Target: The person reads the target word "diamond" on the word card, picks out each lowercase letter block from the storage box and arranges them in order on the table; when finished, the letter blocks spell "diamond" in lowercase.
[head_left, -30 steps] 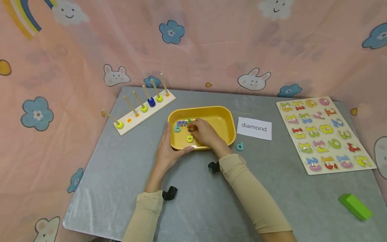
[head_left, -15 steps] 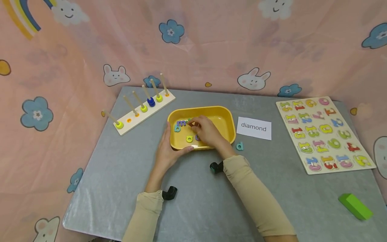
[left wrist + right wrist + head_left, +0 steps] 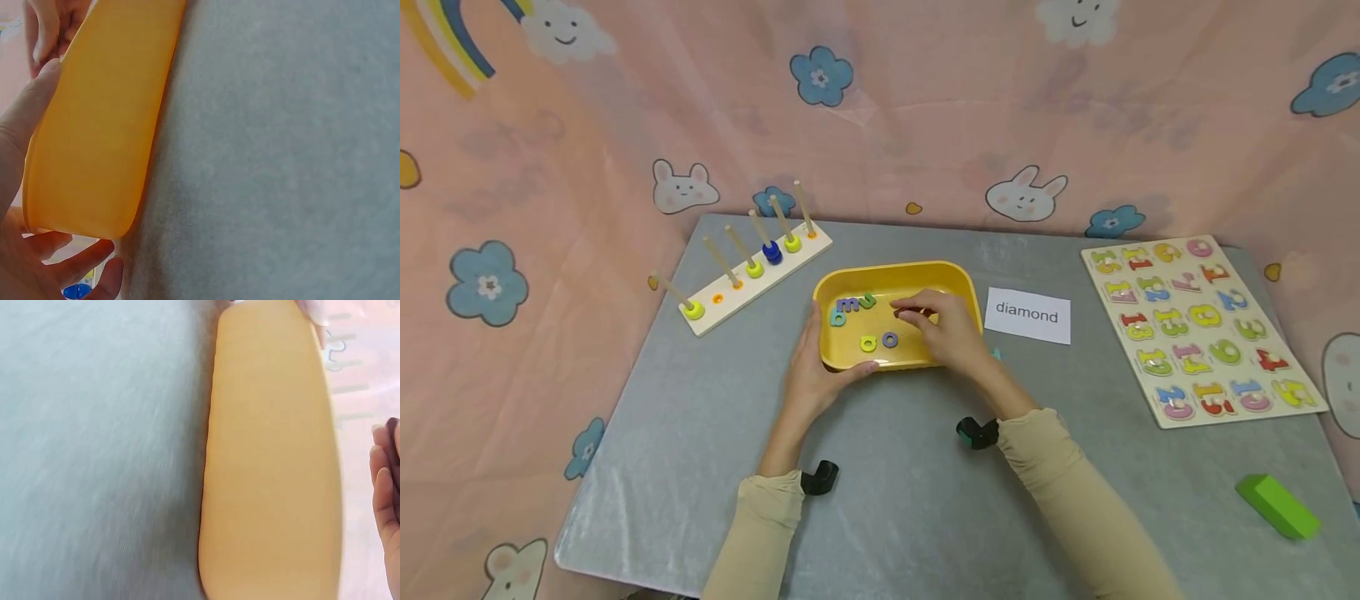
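A yellow tray (image 3: 917, 358) stands on the table, holding a purple letter m (image 3: 847, 306), a green letter (image 3: 867, 301), a teal letter (image 3: 838, 317), a yellow letter (image 3: 868, 343) and a purple o (image 3: 890, 339). My left hand (image 3: 815, 375) grips the tray's front-left corner, thumb on the front rim and fingers along the left end. Above the tray's right half, my right hand (image 3: 951, 333) pinches a small dark red piece (image 3: 898, 314), mostly covered by the fingers. Its shape cannot be made out.
A white card (image 3: 1027, 315) reading "diamond" lies right of the tray. Partly hidden by my right wrist is another teal letter (image 3: 996, 354). Further right are a number puzzle board (image 3: 1206, 329) and a green block (image 3: 1277, 506). A peg board (image 3: 756, 279) with rings stands back left.
My right hand has moved right across the tray with the dark red piece between its fingers, uncovering the green letter and the purple o. The left hand keeps its hold on the tray.
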The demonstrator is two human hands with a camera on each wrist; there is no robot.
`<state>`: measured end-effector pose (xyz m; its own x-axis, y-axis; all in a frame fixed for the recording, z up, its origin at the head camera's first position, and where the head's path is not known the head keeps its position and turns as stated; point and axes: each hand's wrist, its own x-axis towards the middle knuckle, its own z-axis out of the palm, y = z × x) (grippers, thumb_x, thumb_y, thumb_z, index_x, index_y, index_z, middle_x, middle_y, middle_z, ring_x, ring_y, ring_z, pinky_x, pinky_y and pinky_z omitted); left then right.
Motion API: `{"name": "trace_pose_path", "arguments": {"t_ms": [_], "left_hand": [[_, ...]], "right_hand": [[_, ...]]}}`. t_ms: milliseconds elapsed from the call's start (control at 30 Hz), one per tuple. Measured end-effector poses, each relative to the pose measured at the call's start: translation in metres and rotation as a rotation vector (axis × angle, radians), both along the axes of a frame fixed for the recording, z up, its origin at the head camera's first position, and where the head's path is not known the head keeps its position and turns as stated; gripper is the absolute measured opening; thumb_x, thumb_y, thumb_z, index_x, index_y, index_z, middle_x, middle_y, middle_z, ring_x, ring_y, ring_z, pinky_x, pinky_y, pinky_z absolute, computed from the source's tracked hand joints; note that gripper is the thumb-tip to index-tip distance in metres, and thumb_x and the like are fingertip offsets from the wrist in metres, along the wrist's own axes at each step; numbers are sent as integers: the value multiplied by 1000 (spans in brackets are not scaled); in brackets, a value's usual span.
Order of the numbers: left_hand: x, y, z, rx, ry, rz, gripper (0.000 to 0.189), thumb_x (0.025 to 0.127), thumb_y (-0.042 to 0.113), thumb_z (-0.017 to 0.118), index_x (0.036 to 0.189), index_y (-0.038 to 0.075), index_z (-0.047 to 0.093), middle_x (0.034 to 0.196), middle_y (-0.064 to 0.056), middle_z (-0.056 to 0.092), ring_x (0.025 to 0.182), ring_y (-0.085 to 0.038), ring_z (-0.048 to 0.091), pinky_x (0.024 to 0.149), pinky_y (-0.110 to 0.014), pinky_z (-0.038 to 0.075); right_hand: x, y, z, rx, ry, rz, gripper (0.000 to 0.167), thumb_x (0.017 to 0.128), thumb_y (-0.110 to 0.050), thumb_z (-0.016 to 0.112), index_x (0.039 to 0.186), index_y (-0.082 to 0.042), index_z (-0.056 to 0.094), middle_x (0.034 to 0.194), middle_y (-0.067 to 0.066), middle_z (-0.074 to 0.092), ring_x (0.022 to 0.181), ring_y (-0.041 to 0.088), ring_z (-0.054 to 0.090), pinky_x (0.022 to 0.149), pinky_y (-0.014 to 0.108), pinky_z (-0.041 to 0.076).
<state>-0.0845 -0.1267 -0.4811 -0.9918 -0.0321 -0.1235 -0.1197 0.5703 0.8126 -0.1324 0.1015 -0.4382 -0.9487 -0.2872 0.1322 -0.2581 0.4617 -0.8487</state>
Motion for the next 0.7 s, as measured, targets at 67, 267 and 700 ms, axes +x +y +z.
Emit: {"name": "trace_pose_path", "arguments": {"t_ms": [67, 267, 700], "left_hand": [[0, 0, 1, 1, -1, 1, 135, 77, 47, 95, 173, 18, 4, 178, -8, 20, 163, -32, 26, 131, -55, 25], [0, -1, 0, 1, -4, 4, 136, 76, 45, 96, 173, 16, 5, 179, -8, 20, 163, -32, 24, 131, -54, 24], [-1, -1, -3, 3, 1, 2, 135, 77, 46, 96, 173, 18, 4, 178, -6, 20, 164, -30, 24, 132, -53, 23]], "right_hand": [[5, 8, 4, -3, 16, 0, 17, 103, -5, 66, 113, 2, 77, 100, 14, 79, 95, 29, 72, 87, 36, 57], [18, 38, 6, -19, 48, -32, 12, 106, -6, 62, 113, 3, 67, 99, 15, 81, 91, 30, 72, 78, 20, 49], [34, 103, -6, 34, 221, -200, 14, 98, 1, 73, 112, 2, 73, 95, 15, 73, 85, 2, 53, 73, 13, 40]]}}
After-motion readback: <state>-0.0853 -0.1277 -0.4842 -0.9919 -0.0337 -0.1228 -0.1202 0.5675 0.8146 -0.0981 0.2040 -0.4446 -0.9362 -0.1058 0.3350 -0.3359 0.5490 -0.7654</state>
